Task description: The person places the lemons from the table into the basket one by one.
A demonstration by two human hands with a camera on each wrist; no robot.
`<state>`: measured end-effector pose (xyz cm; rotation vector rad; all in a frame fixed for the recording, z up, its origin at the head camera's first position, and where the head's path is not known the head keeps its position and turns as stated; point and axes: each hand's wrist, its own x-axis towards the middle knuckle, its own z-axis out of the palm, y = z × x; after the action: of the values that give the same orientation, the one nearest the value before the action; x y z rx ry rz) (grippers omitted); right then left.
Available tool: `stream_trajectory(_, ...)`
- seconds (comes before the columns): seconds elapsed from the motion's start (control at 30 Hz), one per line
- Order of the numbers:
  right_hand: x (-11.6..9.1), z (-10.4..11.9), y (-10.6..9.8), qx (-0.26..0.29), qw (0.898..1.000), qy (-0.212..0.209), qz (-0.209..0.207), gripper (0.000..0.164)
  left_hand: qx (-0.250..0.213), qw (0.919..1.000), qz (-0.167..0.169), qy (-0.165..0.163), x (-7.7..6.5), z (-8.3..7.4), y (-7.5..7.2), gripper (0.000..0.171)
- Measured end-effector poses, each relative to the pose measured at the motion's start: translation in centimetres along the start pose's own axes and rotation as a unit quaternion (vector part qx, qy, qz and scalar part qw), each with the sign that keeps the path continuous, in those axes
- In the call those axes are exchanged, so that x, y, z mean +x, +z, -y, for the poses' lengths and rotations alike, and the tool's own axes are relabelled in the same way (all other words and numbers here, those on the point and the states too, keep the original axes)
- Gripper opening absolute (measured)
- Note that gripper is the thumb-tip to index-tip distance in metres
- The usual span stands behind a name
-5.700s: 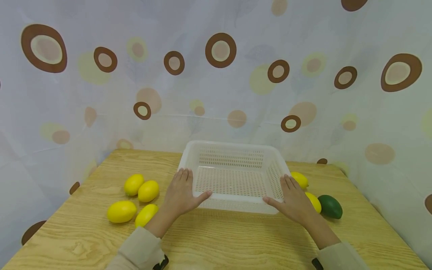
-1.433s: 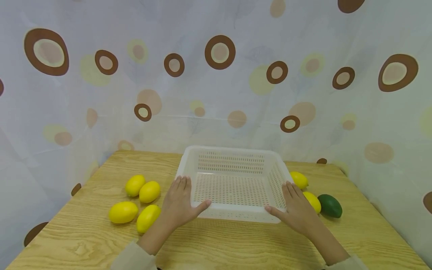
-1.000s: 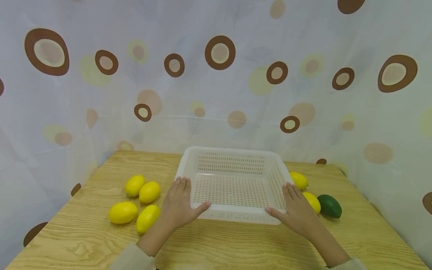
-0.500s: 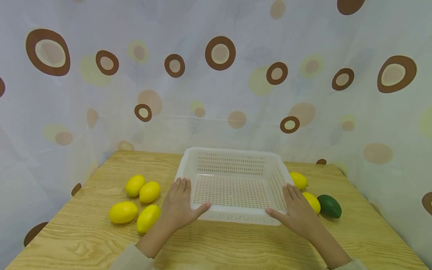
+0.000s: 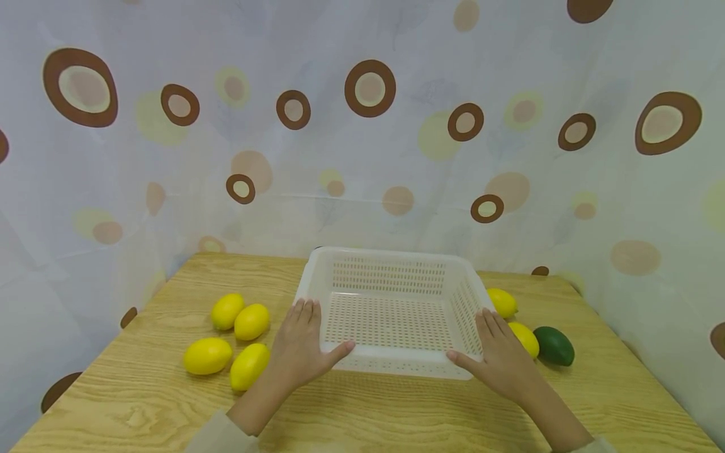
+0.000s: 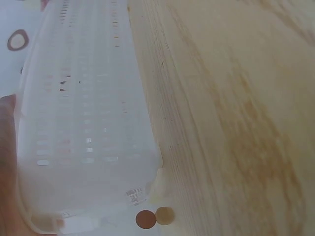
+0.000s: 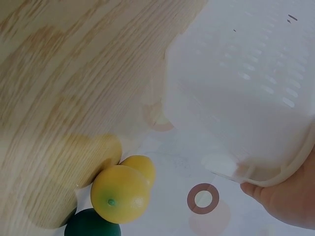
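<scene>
A white plastic basket with slotted walls and floor stands in the middle of the wooden table. My left hand rests on its near left corner. The fingers lie straight over the side rim, and the thumb stretches along the front rim. On the near right corner lies my right hand in the same pose, thumb pointing inward. In the right wrist view, the right hand touches the rim from above. The left wrist view shows the basket's outer wall, with part of the left hand at the edge.
Several yellow lemons lie on the table left of the basket. To the right are two more lemons, the nearer one partly behind my right hand, and a dark green oval fruit. A patterned curtain surrounds the table.
Since the oldest frame the basket has come a little towards me, with both hands staying on its corners. Over the last second almost nothing has moved. The fruits lie where they were.
</scene>
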<state>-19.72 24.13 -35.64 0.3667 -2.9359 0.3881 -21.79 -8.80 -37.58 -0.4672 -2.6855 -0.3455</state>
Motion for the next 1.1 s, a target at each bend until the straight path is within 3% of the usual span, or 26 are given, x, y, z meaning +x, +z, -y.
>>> stream_trajectory(0.4,0.0,0.0,-0.3,0.023,1.000,0.008,0.010,0.103,-0.032,0.9995,-0.005,0.007,-0.3,0.1,-0.2,0.086)
stream_trajectory(0.5,0.0,0.0,-0.3,0.038,0.999,0.014,0.014,0.105,-0.048,0.9981,-0.031,0.023,-0.5,0.3,-0.1,0.079)
stream_trajectory(0.73,0.1,0.0,-0.2,0.042,0.999,0.015,0.010,0.107,-0.048,0.9883,-0.126,0.072,-0.8,1.2,0.0,0.066)
stream_trajectory(1.1,0.1,0.0,-0.2,0.030,0.999,0.019,0.009,0.107,-0.050,0.9846,-0.144,0.086,-1.7,2.8,0.0,0.066)
